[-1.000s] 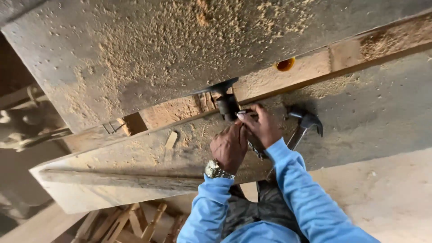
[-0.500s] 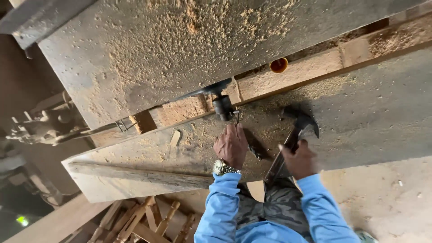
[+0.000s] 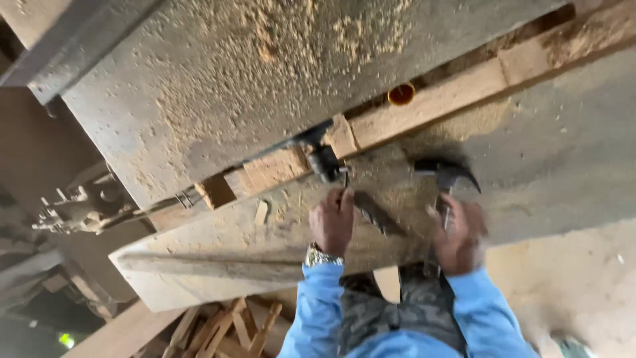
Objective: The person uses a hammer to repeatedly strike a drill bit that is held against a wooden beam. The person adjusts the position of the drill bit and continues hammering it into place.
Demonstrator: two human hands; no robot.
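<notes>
A rough workshop fills the view: a grey, sawdust-strewn bench [image 3: 563, 159] runs slantwise across the picture, with a long wooden strip [image 3: 424, 109] lying in the gap between its two slabs and a small orange cup-like piece [image 3: 401, 94] set just above that strip. Below the bench, at the lower left, a heap of wooden offcuts [image 3: 225, 328] lies on the floor. The person wears light blue sleeves and a metal wristwatch [image 3: 322, 256] on the left wrist. The left hand [image 3: 333, 222] rests on the dusty bench with its grip pinched shut on a thin nail [image 3: 344, 179] held upright just below the wooden strip, close to a dark metal clamp-like fitting [image 3: 323, 159] that sits against the wood. A dark, flat tool [image 3: 376, 213] lies on the bench just beside that hand — between the two hands. The right hand [image 3: 458, 235] is well to the right of the nail, its grip closed around the handle of a claw hammer [image 3: 445, 178] — the dark head is raised above the hand and blurred, apart from the nail. A small wood chip [image 3: 262, 212] lies on the bench to the left of the left hand.
</notes>
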